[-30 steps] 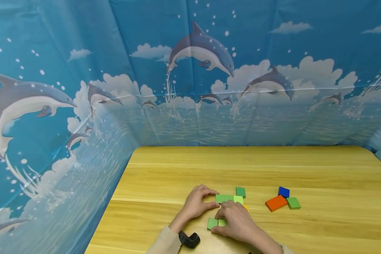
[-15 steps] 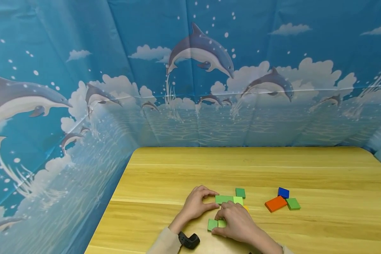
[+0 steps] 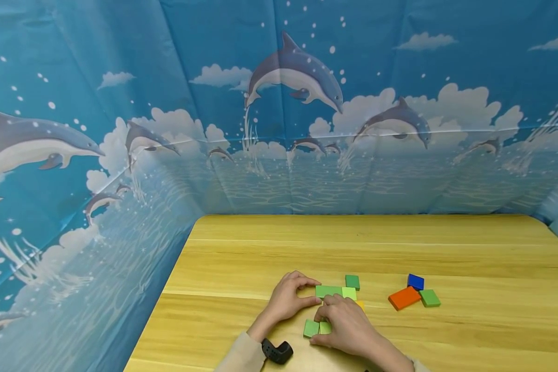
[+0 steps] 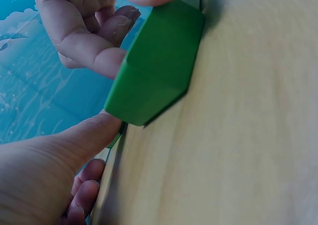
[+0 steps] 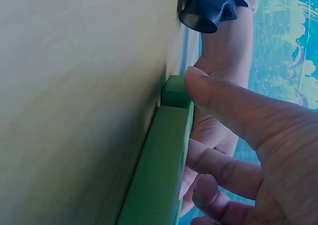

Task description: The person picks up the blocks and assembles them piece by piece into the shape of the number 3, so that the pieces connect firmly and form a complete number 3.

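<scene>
In the head view my left hand (image 3: pixel 288 297) holds the left end of a long green block (image 3: pixel 328 291), thumb on its near side and index finger on its far side. A lime square block (image 3: pixel 349 293) adjoins its right end. Nearer the body, my right hand (image 3: pixel 346 323) pinches a small green block (image 3: pixel 311 328) near its right edge, beside a light green block (image 3: pixel 325 327) partly covered by that hand. Up close in the right wrist view, the thumb (image 5: pixel 198 83) touches the small green block (image 5: pixel 176 91); the light green block (image 5: pixel 154 170) lies against it.
A dark green square block (image 3: pixel 352 281) lies just beyond the lime one. A yellow block (image 3: pixel 361 305) is mostly hidden by the right hand. Off to the right lie an orange-red block (image 3: pixel 404 298), a blue block (image 3: pixel 416 281) and another green block (image 3: pixel 430 297) on the wooden table (image 3: pixel 242 248).
</scene>
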### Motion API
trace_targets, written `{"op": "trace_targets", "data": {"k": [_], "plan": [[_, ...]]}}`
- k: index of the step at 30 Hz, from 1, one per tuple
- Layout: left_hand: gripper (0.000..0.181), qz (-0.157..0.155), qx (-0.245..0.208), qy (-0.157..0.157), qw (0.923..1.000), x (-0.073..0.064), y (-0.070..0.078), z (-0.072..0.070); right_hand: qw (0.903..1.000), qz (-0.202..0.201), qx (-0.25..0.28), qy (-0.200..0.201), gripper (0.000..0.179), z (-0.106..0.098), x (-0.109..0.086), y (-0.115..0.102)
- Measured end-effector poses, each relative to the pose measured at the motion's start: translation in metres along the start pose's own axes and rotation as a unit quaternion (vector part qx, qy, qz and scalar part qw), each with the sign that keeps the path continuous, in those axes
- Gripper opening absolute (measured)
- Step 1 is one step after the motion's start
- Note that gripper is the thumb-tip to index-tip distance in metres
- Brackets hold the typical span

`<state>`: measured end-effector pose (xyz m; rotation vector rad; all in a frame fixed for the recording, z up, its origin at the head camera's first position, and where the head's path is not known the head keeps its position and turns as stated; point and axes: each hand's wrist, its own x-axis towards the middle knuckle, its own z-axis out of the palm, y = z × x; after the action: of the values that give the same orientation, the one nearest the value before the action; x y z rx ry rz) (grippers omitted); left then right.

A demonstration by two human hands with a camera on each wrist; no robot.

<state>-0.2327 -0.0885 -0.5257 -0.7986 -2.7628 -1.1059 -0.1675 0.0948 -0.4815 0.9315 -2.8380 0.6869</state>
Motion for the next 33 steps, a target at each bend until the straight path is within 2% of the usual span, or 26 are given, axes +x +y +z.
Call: {"op": "trace_targets", "data": {"k": [16, 24, 27, 33], "plan": [[0.035, 0.002, 0.004, 0.0, 1.0, -0.001, -0.001, 0.002, 0.9999, -0.001, 0.01, 0.002, 0.034, 0.001, -0.002, 0.002], [0.035, 0.004, 0.0, -0.001, 1.0, -0.001, -0.001, 0.003, 0.999, 0.02, 0.039, -0.004, 0.035, -0.017, -0.007, 0.014], [0.035, 0.008, 0.001, 0.001, 1.0, -0.001, -0.001, 0.003, 0.9986, 0.029, 0.044, 0.011, 0.031, -0.026, -0.013, 0.023], [0.036, 0.009, -0.006, 0.006, 0.9999, -0.002, -0.001, 0.002, 0.9942, 0.046, 0.042, 0.088, 0.014, -0.039, -0.03, 0.043]]}}
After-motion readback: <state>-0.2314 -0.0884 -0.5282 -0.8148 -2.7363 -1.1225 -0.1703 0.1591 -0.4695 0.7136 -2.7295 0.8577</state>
